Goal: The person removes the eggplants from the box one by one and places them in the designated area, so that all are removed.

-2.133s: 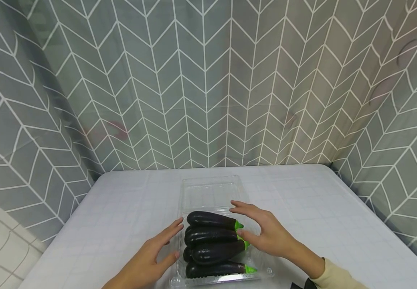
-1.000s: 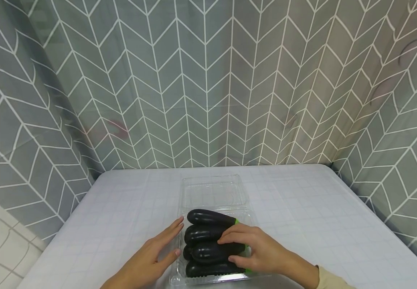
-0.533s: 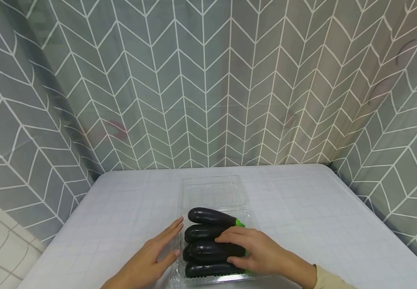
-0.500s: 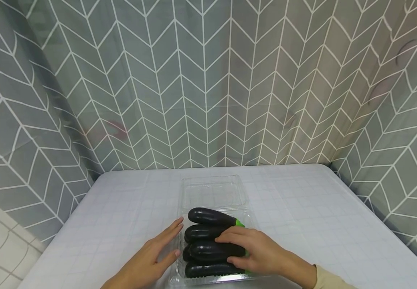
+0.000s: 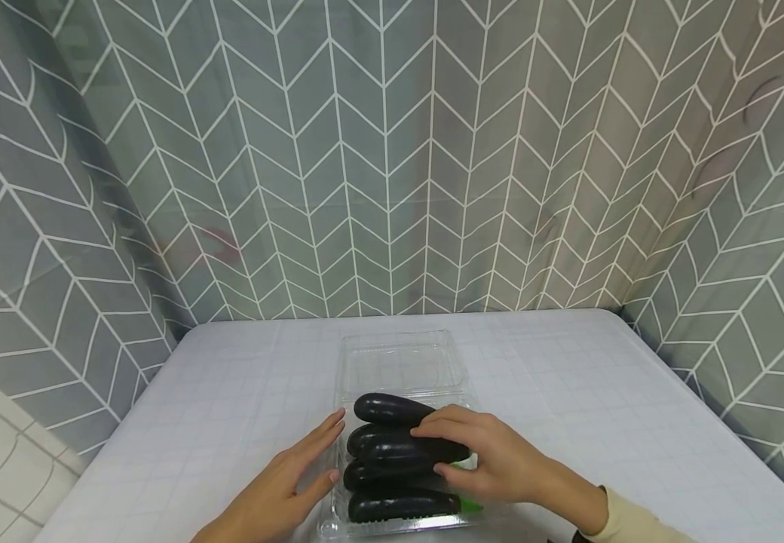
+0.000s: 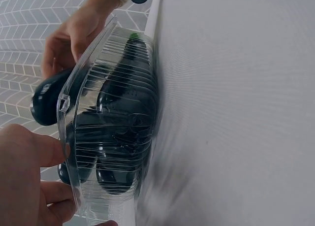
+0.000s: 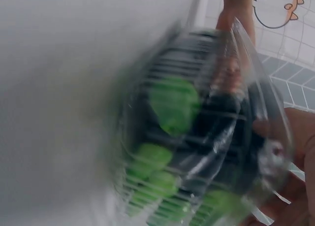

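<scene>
Several glossy dark eggplants with green stem ends lie in a clear plastic clamshell box (image 5: pixel 358 530), its lid folded back. My right hand (image 5: pixel 503 458) grips one eggplant (image 5: pixel 405 450) near its stem end, fingers over the far side and thumb on the near side. In the left wrist view that eggplant (image 6: pixel 45 100) shows above the box rim. Behind it lies another eggplant (image 5: pixel 388 409); the front eggplant (image 5: pixel 399 505) lies along the near wall. My left hand (image 5: pixel 290 479), fingers and thumb spread, touches the box's left rim. The right wrist view is blurred.
The box lid (image 5: pixel 399 366) lies flat toward the back of the white cloth-covered table (image 5: pixel 243 385). Grey chevron-patterned curtains (image 5: pixel 392 166) stand behind and at both sides. White tiles (image 5: pixel 5 460) show at lower left.
My right hand came in from the right, took hold of an upper eggplant and has shifted it up and away from the front one. My left hand has stayed at the box's left side.
</scene>
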The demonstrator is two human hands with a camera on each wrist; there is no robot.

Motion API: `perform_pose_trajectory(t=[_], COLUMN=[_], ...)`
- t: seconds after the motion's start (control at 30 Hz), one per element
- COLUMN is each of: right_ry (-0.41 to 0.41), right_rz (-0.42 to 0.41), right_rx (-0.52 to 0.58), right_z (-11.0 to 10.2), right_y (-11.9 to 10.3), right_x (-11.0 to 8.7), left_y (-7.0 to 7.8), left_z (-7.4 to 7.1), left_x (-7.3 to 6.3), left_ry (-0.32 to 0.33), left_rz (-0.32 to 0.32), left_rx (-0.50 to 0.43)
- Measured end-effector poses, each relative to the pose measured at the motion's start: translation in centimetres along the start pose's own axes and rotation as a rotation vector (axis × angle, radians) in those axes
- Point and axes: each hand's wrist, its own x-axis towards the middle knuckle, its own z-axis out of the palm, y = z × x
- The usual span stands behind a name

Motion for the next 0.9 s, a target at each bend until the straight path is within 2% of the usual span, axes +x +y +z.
perform_pose_trajectory(t=[0.33, 0.73, 0.9], right_ry=[0.055, 0.083, 0.091], right_rz=[-0.005, 0.009, 0.042], right_rx=[0.02, -0.057, -0.097], right_z=[-1.9, -3.7, -4.5], right_y=[1.2, 2.9, 3.7], right_x=[0.5, 0.8, 0.7], left_y=[-0.2, 0.0, -0.1], left_z=[0.1, 0.0, 0.1], left_x=[-0.1, -0.2, -0.2], left_ry=[0.007, -0.016, -0.018], left_rz=[0.025, 0.012, 0.014], left_rx=[0.003, 0.018, 0.024])
